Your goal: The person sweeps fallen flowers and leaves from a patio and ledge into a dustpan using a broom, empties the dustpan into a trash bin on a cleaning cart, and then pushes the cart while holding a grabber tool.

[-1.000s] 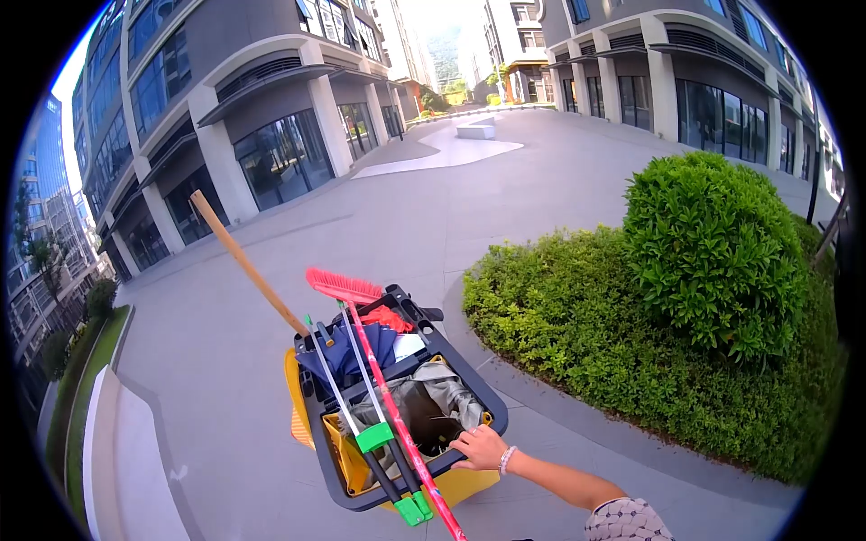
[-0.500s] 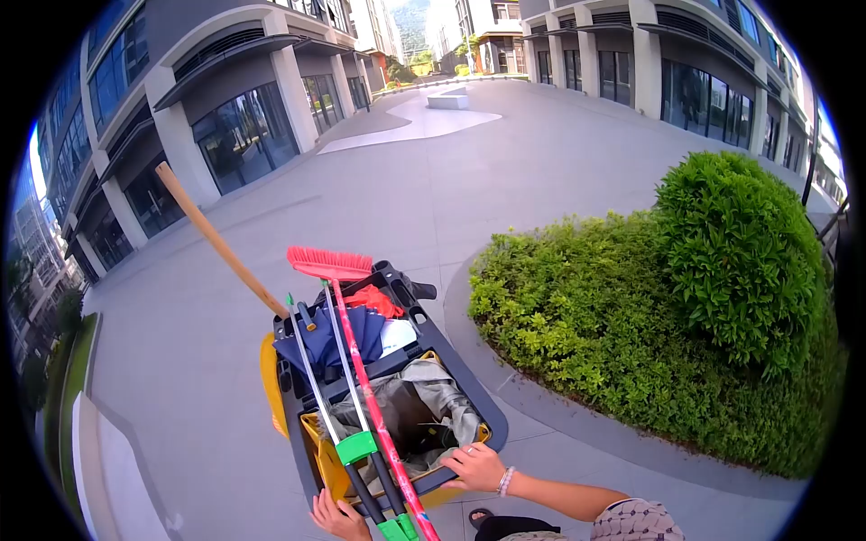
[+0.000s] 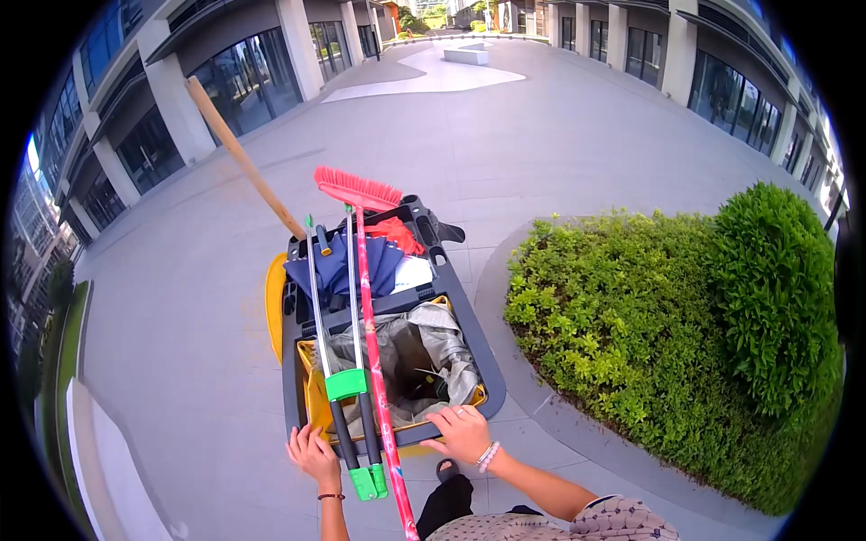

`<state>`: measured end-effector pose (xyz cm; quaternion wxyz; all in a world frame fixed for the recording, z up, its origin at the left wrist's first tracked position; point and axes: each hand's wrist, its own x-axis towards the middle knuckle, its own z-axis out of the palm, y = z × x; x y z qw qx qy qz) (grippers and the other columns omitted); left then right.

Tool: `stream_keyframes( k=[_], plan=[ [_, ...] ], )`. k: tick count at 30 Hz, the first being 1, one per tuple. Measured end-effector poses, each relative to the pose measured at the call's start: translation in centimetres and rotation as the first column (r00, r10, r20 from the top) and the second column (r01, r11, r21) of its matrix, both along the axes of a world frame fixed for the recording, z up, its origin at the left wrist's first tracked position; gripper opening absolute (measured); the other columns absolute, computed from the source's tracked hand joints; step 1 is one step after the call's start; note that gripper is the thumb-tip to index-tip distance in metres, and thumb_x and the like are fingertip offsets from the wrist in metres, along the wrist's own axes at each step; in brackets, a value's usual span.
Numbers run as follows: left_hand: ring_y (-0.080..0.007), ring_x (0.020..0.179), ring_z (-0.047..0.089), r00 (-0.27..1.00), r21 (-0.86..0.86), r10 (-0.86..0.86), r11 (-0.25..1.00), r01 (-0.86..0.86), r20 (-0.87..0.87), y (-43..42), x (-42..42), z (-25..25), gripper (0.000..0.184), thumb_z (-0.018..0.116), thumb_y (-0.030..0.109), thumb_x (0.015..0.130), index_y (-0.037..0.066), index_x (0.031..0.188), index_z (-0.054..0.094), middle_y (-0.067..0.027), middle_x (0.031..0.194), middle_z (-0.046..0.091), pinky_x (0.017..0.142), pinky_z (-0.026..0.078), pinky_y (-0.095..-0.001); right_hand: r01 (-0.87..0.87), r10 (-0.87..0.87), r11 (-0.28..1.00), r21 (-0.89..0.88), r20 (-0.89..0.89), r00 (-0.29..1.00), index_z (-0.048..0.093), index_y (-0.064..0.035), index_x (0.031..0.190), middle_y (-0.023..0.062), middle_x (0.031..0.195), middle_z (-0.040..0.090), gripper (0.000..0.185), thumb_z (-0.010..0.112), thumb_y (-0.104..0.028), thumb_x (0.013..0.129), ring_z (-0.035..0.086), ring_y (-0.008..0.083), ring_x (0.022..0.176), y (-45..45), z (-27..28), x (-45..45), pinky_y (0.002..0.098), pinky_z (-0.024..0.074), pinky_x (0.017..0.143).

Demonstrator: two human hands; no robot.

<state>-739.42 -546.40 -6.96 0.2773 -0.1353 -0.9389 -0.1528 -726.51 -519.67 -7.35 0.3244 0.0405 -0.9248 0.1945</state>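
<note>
A janitor's cart (image 3: 481, 361) with a dark grey frame and yellow sides stands in front of me. My left hand (image 3: 316, 457) curls over the near left corner of its rim. At the near right edge, my right hand (image 3: 462, 433) has its fingers bent over the rim. A grey bag (image 3: 444, 335) lines the cart's opening; its dark contents are hard to make out. Across the top lies a red broom (image 3: 370, 338) with its bristles at the far end. Beside it rests a silver double-rod tool (image 3: 345, 385) with green fittings and black grips.
A long wooden pole (image 3: 244, 158) sticks out at the cart's far left. Dark blue cloth (image 3: 361, 263) and a red cloth (image 3: 397, 234) fill the far compartment. On the right, a curbed hedge bed (image 3: 613, 307) runs close to the cart. Paving (image 3: 577, 117) stretches ahead towards buildings.
The view has tilted down, and the hedge bed sits further right. The cart has shifted slightly up and right in view. Both hands remain on its rim.
</note>
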Motion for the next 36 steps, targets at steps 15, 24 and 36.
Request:
stream_keyframes(
  k=[15, 24, 36],
  plan=[
    [-0.0254, 0.077, 0.057, 0.991, 0.013, -0.107, 0.994, 0.106, 0.083, 7.3, -15.9, 1.2, 0.021, 0.046, 0.016, 0.083, 0.005, 0.077, 0.062, -0.0082, 0.079, 0.061, 0.071, 0.041, -0.0348, 0.098, 0.029, 0.966, -0.238, 0.478, 0.878, 0.041, -0.0022, 0.12, 0.0122, 0.092, 0.052, 0.072, 0.062, -0.05, 0.072, 0.058, 0.0236, 0.075, -3.8, 4.8, -26.0, 0.033, 0.0484, 0.059],
    [-0.0264, 0.079, 0.056, 0.996, -0.068, -0.032, 0.997, 0.037, 0.081, 8.0, -26.9, -4.9, 0.012, 0.052, 0.012, 0.078, 0.004, 0.072, 0.059, -0.009, 0.074, 0.059, 0.077, 0.04, -0.0362, 0.146, -0.009, 0.981, -0.131, 0.715, 0.699, 0.047, -0.0002, 0.103, 0.0106, 0.081, 0.063, 0.059, 0.067, -0.042, 0.067, 0.063, 0.0187, 0.074, -6.8, 2.3, -41.4, 0.0306, 0.0495, 0.054],
    [-0.0276, 0.071, 0.058, 0.971, 0.428, -0.218, 0.89, 0.156, 0.098, 15.5, -40.9, -5.2, 0.021, 0.054, 0.021, 0.079, 0.002, 0.082, 0.058, -0.0121, 0.076, 0.061, 0.065, 0.043, -0.036, 0.218, 0.009, 0.559, -0.8, 0.268, 0.963, 0.034, 0.0048, 0.115, 0.0165, 0.063, 0.058, 0.052, 0.055, -0.022, 0.075, 0.059, 0.0258, 0.054, -1.0, 3.8, -56.5, 0.039, 0.0441, 0.047]
  ],
)
